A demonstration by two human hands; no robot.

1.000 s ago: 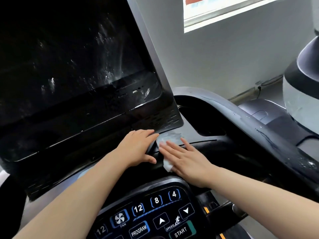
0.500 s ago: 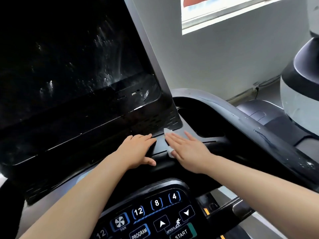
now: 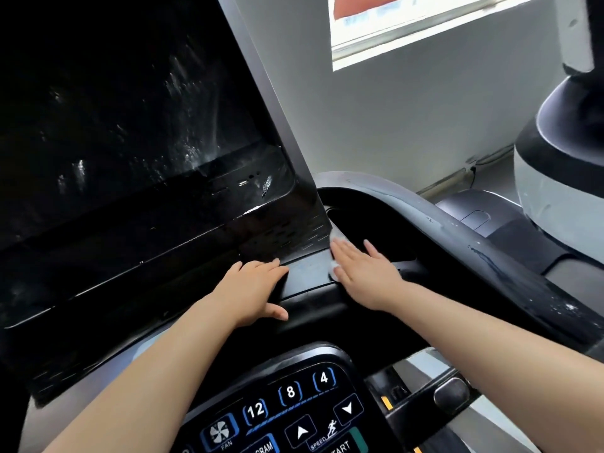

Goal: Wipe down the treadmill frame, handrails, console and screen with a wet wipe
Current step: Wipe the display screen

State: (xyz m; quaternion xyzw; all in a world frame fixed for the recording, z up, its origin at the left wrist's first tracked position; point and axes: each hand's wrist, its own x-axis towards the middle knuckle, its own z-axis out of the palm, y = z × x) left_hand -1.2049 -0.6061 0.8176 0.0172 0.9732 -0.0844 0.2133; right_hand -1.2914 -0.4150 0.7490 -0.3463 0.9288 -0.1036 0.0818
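- Wet wipe (image 3: 334, 265) is mostly hidden, just white bits poking out beside and past the fingers of the right hand (image 3: 362, 273), which presses it flat, fingers straight, onto the console ledge (image 3: 307, 268) right at the screen's (image 3: 130, 125) lower right corner.
- Left hand (image 3: 251, 291) lies flat on the same ledge nearby, holding nothing.
- Button panel (image 3: 287, 410) gets cut off at the bottom edge.
- Dark recess (image 3: 359, 223) just past the fingertips, curved handrail (image 3: 474, 246) beyond.
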